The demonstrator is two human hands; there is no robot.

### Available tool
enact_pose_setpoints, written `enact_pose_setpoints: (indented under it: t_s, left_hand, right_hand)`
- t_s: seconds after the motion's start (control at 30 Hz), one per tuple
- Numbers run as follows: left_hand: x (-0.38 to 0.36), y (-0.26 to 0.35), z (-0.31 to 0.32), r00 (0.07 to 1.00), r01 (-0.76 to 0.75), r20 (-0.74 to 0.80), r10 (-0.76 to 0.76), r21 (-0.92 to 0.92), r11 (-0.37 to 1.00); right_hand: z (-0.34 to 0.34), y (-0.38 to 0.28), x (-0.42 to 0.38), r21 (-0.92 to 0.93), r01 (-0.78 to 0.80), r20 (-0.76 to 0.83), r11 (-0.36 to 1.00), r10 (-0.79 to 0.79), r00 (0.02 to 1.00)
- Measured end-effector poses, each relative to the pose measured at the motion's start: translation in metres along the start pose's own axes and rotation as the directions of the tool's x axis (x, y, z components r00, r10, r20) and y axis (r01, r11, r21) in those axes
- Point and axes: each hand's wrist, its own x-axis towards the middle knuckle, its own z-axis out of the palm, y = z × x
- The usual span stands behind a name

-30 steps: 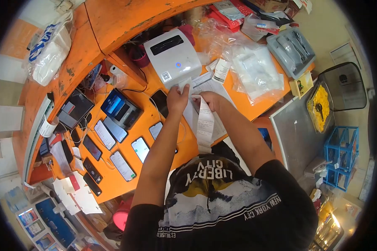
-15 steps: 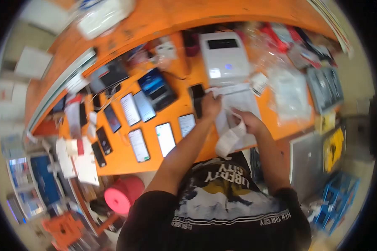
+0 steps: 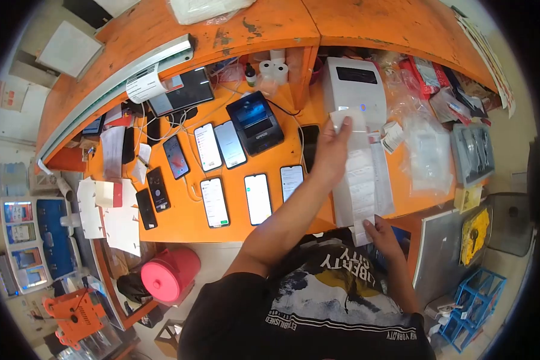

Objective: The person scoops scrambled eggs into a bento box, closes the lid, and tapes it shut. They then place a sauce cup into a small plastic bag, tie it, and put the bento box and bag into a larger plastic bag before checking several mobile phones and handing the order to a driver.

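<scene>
A long white paper strip [image 3: 360, 174] is stretched lengthwise between my hands above the right part of the orange table. My left hand [image 3: 335, 147] pinches its upper end, just in front of the white label printer [image 3: 357, 90]. Down by the table's front edge, my right hand [image 3: 383, 233] grips the lower end between thumb and fingers. Beneath the strip lie printed sheets [image 3: 383, 180], partly covered. A dark phone [image 3: 309, 144] lies left of my left hand, partly hidden by the forearm. Print on the strip is too faint to read.
Several lit phones [image 3: 215, 201] lie on the orange table [image 3: 174, 225] to the left. A black receipt printer [image 3: 258, 123] stands behind them. Plastic bags [image 3: 429, 156] and a grey tray [image 3: 474, 153] occupy the right side. A pink bin [image 3: 171, 276] stands below the front edge.
The strip, earlier curled near my right hand, is now pulled out long. My left hand has moved up and right to its top end; my right hand has moved lower.
</scene>
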Motion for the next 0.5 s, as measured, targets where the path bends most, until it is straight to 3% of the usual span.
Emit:
enact_pose_setpoints:
  t_s: [0.07, 0.17, 0.23, 0.33, 0.43, 0.5]
  left_hand:
    - [-0.009, -0.012, 0.027, 0.991, 0.000, 0.135, -0.004, 0.031, 1.000]
    - [-0.022, -0.045, 0.066, 0.947, 0.014, 0.320, -0.038, 0.078, 0.997]
    - [-0.036, -0.072, 0.089, 0.871, 0.022, 0.485, -0.081, 0.125, 0.992]
    - [-0.077, -0.111, 0.117, 0.752, -0.097, 0.643, -0.144, 0.324, 0.941]
    - [-0.103, -0.138, 0.136, 0.682, -0.170, 0.706, -0.191, 0.407, 0.897]
    - [-0.112, -0.184, 0.141, 0.746, -0.106, 0.615, -0.255, 0.488, 0.867]
  right_hand:
    - [-0.002, 0.015, -0.008, -0.038, 0.018, -0.049, 0.999, -0.020, 0.999]
    - [-0.015, 0.056, -0.020, -0.021, -0.127, -0.072, 0.992, 0.125, 0.990]
    - [-0.019, 0.092, -0.030, 0.040, -0.086, -0.178, 0.995, 0.092, 0.980]
    - [-0.029, 0.120, -0.057, 0.087, -0.047, -0.251, 0.995, 0.067, 0.966]
    - [-0.046, 0.167, -0.077, 0.036, -0.140, -0.256, 0.990, 0.144, 0.956]
    - [-0.054, 0.194, -0.083, 0.070, -0.151, -0.270, 0.986, 0.165, 0.949]
